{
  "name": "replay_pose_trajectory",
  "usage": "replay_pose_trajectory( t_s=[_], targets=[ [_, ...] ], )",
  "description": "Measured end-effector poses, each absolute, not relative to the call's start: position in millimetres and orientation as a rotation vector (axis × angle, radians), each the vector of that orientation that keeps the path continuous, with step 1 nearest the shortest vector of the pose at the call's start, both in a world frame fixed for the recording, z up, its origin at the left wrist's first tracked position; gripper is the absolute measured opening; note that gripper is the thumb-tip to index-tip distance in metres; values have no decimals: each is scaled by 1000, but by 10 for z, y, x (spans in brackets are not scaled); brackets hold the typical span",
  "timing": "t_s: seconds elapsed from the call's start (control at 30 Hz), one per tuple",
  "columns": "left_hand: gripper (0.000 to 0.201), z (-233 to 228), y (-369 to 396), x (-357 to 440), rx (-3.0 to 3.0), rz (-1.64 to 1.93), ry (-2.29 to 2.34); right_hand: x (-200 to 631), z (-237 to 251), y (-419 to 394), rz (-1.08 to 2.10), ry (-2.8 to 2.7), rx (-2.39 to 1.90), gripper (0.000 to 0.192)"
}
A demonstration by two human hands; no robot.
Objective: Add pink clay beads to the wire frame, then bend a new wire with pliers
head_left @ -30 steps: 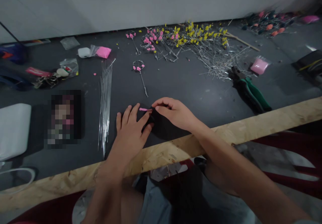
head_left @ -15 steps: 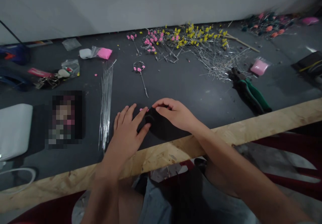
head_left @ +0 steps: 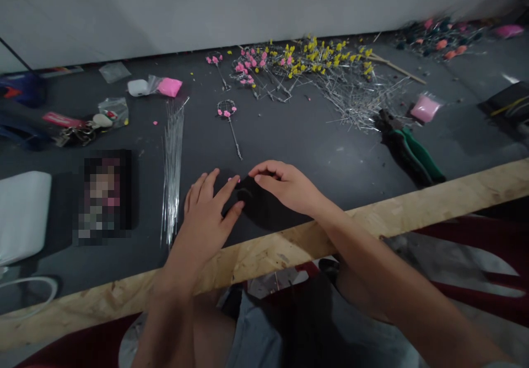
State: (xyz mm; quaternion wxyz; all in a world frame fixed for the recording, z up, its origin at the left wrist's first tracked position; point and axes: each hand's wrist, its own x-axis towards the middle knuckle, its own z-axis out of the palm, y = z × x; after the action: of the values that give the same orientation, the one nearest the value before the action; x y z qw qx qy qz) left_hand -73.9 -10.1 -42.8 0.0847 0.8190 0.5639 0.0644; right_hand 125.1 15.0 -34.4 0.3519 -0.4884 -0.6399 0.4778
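Observation:
My left hand (head_left: 204, 214) lies flat on the dark table top (head_left: 314, 136), fingers spread and pointing away from me. A small pink bit (head_left: 233, 179) shows just past the tip of its forefinger. My right hand (head_left: 287, 186) rests just to the right with its fingers curled. Its fingertips meet over a dark patch (head_left: 252, 200) between the two hands. Whether the right fingers hold anything is hidden.
A bundle of thin straight wires (head_left: 172, 153) lies left of my left hand. A wire stem with pink buds (head_left: 230, 115) lies ahead, and a heap of pink and yellow wire flowers (head_left: 306, 62) farther back. Green-handled pliers (head_left: 411, 150) and a pink bag (head_left: 425, 108) sit right. A raw wooden edge (head_left: 413, 208) borders the table.
My left hand has slid back toward me and a little left. The pink strip seen beside its fingers is now mostly covered, only a small end showing. My right hand has hardly moved.

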Motion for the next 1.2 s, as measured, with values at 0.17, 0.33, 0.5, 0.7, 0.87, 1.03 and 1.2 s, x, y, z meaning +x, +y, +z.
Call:
replay_pose_trajectory(
  t_s=[0.17, 0.33, 0.5, 0.7, 0.87, 1.03, 1.2],
  targets=[
    [44, -423, -102, -737, 2459, 191, 1683, 1253, -359, 152, 1249, -1649, -1261, 21],
    [46, -436, -62, -809, 2423, 243, 1678, 1249, -345, 154, 1255, -1641, -1257, 20],
    [45, -437, -67, -822, 2439, 289, 1632, 1253, -351, 150, 1240, -1649, -1255, 21],
    [42, -429, -79, -802, 2433, 290, 1651, 1253, -362, 149, 1249, -1642, -1260, 21],
    [41, -407, -58, -820, 2367, 364, 1654, 1258, -332, 153, 1262, -1643, -1272, 21],
    [43, -394, -39, -801, 2332, 412, 1677, 1255, -326, 154, 1264, -1642, -1260, 21],
    [43, -425, -30, -800, 2406, 300, 1661, 1254, -324, 153, 1236, -1652, -1249, 21]
  ],
)
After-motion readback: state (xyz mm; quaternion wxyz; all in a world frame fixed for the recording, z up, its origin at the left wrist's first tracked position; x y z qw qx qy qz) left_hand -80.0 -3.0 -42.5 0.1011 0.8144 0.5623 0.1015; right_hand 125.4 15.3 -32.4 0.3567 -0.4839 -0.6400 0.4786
